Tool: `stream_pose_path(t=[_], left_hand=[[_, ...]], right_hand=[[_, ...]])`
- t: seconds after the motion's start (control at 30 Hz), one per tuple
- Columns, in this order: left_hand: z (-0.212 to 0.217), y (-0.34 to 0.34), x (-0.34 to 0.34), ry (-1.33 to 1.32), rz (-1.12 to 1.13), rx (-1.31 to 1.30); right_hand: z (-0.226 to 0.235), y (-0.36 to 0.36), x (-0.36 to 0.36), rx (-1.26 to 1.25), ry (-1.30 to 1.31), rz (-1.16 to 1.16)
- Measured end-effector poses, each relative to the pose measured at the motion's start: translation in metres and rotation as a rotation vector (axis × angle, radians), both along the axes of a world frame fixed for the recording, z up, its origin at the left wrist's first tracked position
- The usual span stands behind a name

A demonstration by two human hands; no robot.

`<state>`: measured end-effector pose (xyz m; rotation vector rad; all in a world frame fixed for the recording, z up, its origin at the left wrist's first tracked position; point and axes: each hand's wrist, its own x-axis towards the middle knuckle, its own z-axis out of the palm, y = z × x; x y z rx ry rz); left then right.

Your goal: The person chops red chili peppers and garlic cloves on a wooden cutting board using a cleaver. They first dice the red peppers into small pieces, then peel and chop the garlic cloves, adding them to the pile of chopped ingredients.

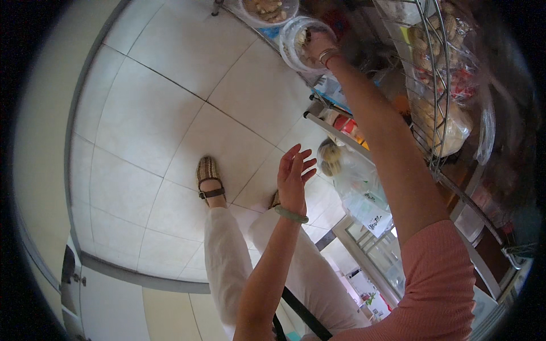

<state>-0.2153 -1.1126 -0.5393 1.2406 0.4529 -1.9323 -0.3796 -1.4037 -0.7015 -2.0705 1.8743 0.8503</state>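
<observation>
Head view, looking down from above a person standing on a pale tiled floor (pixel 170 113). The right hand (pixel 319 50), at about one o'clock near the top of the frame, reaches up along an outstretched arm in a pink ribbed sleeve (pixel 438 284) and is closed around the rim of a clear round plastic container (pixel 301 41) holding pale brown snack pieces; thin bracelets sit at that wrist. The container is at the edge of a wire shelf rack (pixel 432 85), and a second clear tub of similar snacks (pixel 267 8) sits just beside it at twelve o'clock. Bagged baked goods (pixel 449 122) fill the rack's wire basket at two o'clock. The left hand (pixel 294 179), near the centre of the picture, is raised in the air with fingers spread apart, holding nothing and touching nothing; a green bangle (pixel 291 213) circles its wrist. Below it, at four o'clock, a clear plastic bag (pixel 358 182) with round brown items hangs near the rack's lower shelf. A woven sandal (pixel 208 176) on one foot and white trousers (pixel 227 261) show at six to seven o'clock.
</observation>
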Motion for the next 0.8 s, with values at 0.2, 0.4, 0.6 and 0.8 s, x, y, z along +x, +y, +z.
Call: stream_pose_path(t=[0.2,0.4,0.6,0.8], left_hand=[[0.000,-0.004,0.004,-0.003,0.006,-0.026],[0.003,-0.003,0.004,0.003,0.020,-0.011],[0.002,-0.004,0.007,-0.009,0.010,-0.022],[0.005,-0.008,0.006,0.002,0.016,-0.054]], right_hand=[[0.014,0.014,-0.021,-0.223,-0.266,-0.007],[0.038,0.050,-0.022,-0.267,-0.041,0.057],[0.040,0.030,-0.004,-0.024,0.219,0.270],[0.016,0.032,-0.034,-0.077,0.196,0.140]])
